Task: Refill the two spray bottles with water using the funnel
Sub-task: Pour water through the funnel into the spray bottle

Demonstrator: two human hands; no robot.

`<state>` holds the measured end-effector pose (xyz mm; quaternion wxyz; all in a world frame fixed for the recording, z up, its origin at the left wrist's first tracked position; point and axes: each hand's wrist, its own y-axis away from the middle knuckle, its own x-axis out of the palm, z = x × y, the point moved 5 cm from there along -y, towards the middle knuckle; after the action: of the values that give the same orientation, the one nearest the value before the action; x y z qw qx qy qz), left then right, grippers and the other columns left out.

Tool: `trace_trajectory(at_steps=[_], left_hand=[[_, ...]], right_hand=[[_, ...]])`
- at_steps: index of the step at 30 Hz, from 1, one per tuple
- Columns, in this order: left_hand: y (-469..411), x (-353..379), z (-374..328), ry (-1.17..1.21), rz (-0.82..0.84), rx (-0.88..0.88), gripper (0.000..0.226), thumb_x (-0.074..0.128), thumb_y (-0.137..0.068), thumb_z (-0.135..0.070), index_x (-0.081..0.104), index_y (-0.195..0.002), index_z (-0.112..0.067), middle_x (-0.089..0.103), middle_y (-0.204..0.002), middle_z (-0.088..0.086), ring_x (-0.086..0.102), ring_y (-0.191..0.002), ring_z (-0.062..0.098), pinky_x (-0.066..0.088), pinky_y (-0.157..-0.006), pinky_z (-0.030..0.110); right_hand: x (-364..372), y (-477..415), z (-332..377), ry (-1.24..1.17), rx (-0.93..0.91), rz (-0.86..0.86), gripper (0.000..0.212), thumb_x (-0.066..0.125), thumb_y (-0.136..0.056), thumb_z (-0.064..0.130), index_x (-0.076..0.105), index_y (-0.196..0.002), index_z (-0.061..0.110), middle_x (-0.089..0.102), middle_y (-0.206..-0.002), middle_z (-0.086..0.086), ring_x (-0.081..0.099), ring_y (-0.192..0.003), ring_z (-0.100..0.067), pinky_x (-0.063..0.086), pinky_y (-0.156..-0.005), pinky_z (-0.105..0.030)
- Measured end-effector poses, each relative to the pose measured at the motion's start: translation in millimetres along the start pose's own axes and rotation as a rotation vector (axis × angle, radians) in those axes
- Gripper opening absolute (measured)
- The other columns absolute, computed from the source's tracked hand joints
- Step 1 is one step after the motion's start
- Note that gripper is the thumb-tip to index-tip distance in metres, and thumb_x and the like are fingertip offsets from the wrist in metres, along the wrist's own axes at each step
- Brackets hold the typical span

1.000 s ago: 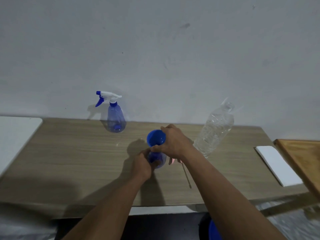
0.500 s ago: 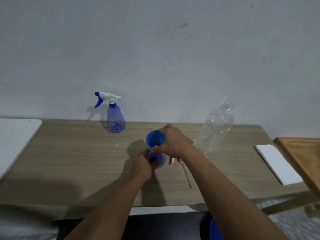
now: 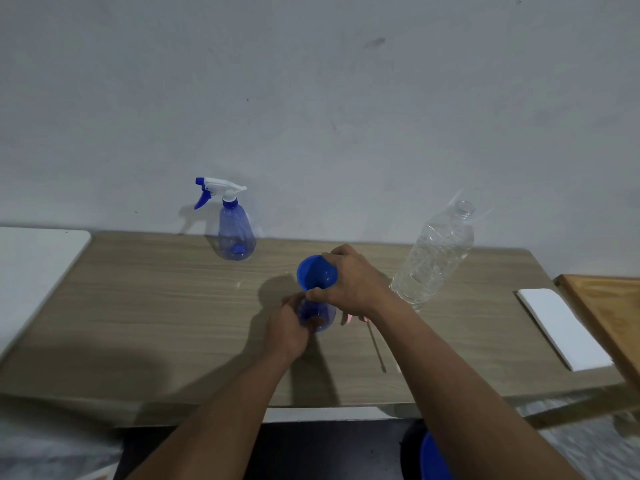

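A blue funnel [image 3: 313,273] sits on top of a blue translucent spray bottle [image 3: 320,315] at the middle of the wooden table [image 3: 145,306]. My right hand [image 3: 356,284] grips the funnel at its neck. My left hand [image 3: 285,325] wraps around the bottle's body. This bottle's trigger head lies behind my right hand, with its thin dip tube [image 3: 375,348] stretched over the table. A second spray bottle [image 3: 235,233], white trigger head on, stands by the wall at the back left. A clear water bottle [image 3: 434,254] without a cap stands at the right.
A white flat pad [image 3: 562,327] lies at the table's right end beside a wooden board [image 3: 609,313]. A white surface [image 3: 34,258] adjoins the table on the left. Part of a blue round container [image 3: 431,459] shows below the table's front edge.
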<state>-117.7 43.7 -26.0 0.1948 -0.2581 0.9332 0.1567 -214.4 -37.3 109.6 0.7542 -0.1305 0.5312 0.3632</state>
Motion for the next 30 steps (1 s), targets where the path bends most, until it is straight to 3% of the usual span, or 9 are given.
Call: trace_trajectory(at_steps=[5, 8, 11, 15, 16, 19, 23, 27, 30], left_hand=[[1.0, -6.7, -1.0, -0.088, -0.018, 0.015, 0.059, 0.079, -0.085, -0.026, 0.055, -0.138, -0.018, 0.063, -0.13, -0.001, 0.06, -0.122, 0.02, 0.038, -0.091, 0.019], [-0.7, -8.7, -3.2, -0.135, 0.002, 0.04, 0.058, 0.079, -0.084, -0.027, 0.057, -0.138, -0.02, 0.064, -0.131, 0.001, 0.06, -0.122, 0.022, 0.043, -0.095, 0.024], [-2.1, -8.6, -2.6, -0.151, 0.014, 0.047, 0.053, 0.079, -0.083, -0.024, 0.061, -0.133, -0.021, 0.066, -0.122, -0.004, 0.062, -0.117, 0.019, 0.048, -0.099, 0.03], [-3.6, -4.7, -2.5, 0.051, 0.025, -0.037, 0.023, 0.073, -0.084, -0.001, 0.067, -0.1, -0.018, 0.067, -0.09, -0.004, 0.066, -0.083, 0.012, 0.055, -0.071, 0.022], [-1.9, -5.3, -4.4, 0.056, 0.028, -0.026, 0.018, 0.066, -0.087, 0.004, 0.066, -0.095, -0.013, 0.066, -0.088, 0.002, 0.065, -0.077, 0.011, 0.054, -0.063, 0.022], [-1.5, -7.4, -6.5, -0.065, -0.007, 0.036, 0.013, 0.062, -0.091, 0.0, 0.064, -0.1, -0.01, 0.064, -0.096, 0.01, 0.065, -0.084, 0.021, 0.053, -0.063, 0.026], [-2.7, -6.2, 2.5, -0.252, 0.014, 0.059, 0.054, 0.077, -0.084, -0.029, 0.057, -0.134, -0.018, 0.065, -0.123, 0.001, 0.062, -0.114, 0.021, 0.048, -0.095, 0.031], [-0.8, -6.6, 4.4, -0.099, 0.019, 0.039, 0.068, 0.079, -0.075, -0.032, 0.047, -0.135, -0.031, 0.066, -0.122, -0.005, 0.065, -0.113, 0.019, 0.054, -0.094, 0.037], [4.8, -12.1, -6.0, 0.127, -0.042, 0.085, 0.101, 0.087, -0.058, -0.042, 0.034, -0.144, -0.039, 0.056, -0.138, -0.012, 0.056, -0.125, 0.01, 0.05, -0.099, 0.037]], right_hand=[[0.7, -6.2, 3.2, 0.034, -0.006, 0.078, 0.069, 0.074, -0.078, 0.046, 0.054, -0.137, 0.017, 0.042, -0.139, -0.002, 0.046, -0.127, -0.023, 0.047, -0.102, -0.039], [-4.5, -10.0, 0.9, 0.013, 0.016, 0.083, 0.086, 0.075, -0.079, 0.047, 0.04, -0.152, 0.017, 0.042, -0.146, -0.003, 0.047, -0.132, -0.026, 0.045, -0.107, -0.042], [-8.5, -11.2, -2.0, 0.001, 0.035, 0.092, 0.087, 0.077, -0.076, 0.048, 0.044, -0.151, 0.02, 0.044, -0.145, 0.002, 0.051, -0.128, -0.024, 0.047, -0.101, -0.038], [-5.4, -14.8, 0.3, 0.055, 0.024, 0.151, 0.069, 0.07, -0.055, 0.06, 0.059, -0.119, 0.037, 0.049, -0.128, 0.007, 0.055, -0.112, -0.021, 0.048, -0.088, -0.036], [-3.7, -16.7, -1.3, 0.055, 0.018, 0.148, 0.073, 0.067, -0.05, 0.062, 0.061, -0.116, 0.032, 0.051, -0.127, 0.007, 0.057, -0.109, -0.021, 0.05, -0.087, -0.037], [-4.0, -16.2, -0.1, 0.044, -0.016, 0.124, 0.084, 0.075, -0.059, 0.058, 0.058, -0.133, 0.022, 0.048, -0.138, 0.008, 0.058, -0.115, -0.021, 0.052, -0.096, -0.043], [-9.0, -7.1, 0.5, 0.027, -0.021, 0.066, 0.08, 0.079, -0.079, 0.049, 0.05, -0.146, 0.017, 0.041, -0.152, 0.004, 0.049, -0.132, -0.022, 0.044, -0.108, -0.043], [-11.5, 6.3, -0.8, -0.048, -0.046, -0.029, 0.071, 0.07, -0.088, 0.052, 0.05, -0.146, 0.017, 0.038, -0.159, -0.002, 0.033, -0.147, -0.016, 0.035, -0.115, -0.038], [-18.0, 17.7, -19.9, -0.168, 0.017, -0.226, 0.066, 0.065, -0.094, 0.047, 0.048, -0.149, 0.016, 0.036, -0.159, -0.002, 0.035, -0.146, -0.016, 0.034, -0.114, -0.032]])
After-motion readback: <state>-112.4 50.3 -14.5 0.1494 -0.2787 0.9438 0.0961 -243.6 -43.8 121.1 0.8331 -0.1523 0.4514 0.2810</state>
